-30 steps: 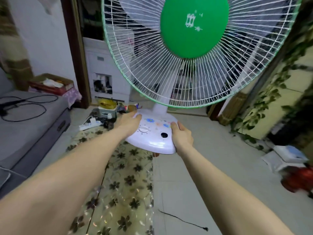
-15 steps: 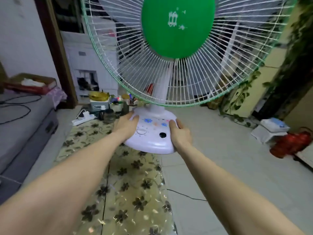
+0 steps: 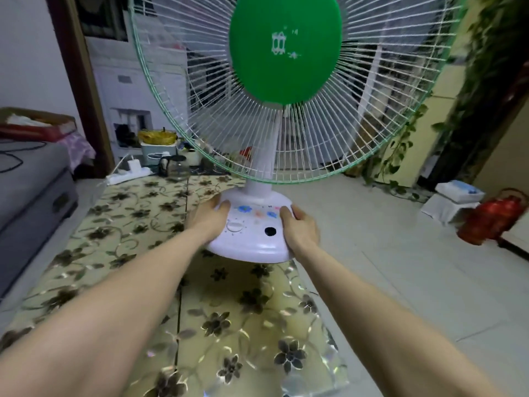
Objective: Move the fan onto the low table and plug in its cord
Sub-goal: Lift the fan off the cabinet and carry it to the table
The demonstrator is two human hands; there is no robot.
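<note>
The fan (image 3: 286, 53) has a green hub, a white wire cage with a green rim and a white base (image 3: 252, 233) with a dial and flower stickers. My left hand (image 3: 207, 217) grips the base's left side and my right hand (image 3: 299, 227) grips its right side. The base hangs just over the right part of the low table (image 3: 128, 224), which wears a beige cloth with dark flowers. I cannot tell if the base touches the cloth. A white power strip (image 3: 128, 174) lies at the table's far left end. The fan's cord is hidden.
A grey sofa (image 3: 28, 190) runs along the table's left side. A glass kettle (image 3: 174, 166), a white box and small items crowd the table's far end. On the tiled floor at right stand a red flask (image 3: 492, 219) and a white stool with a tissue pack (image 3: 458, 196).
The fan has come down and forward over the low table, still held by both hands. My view has moved closer to the table.
</note>
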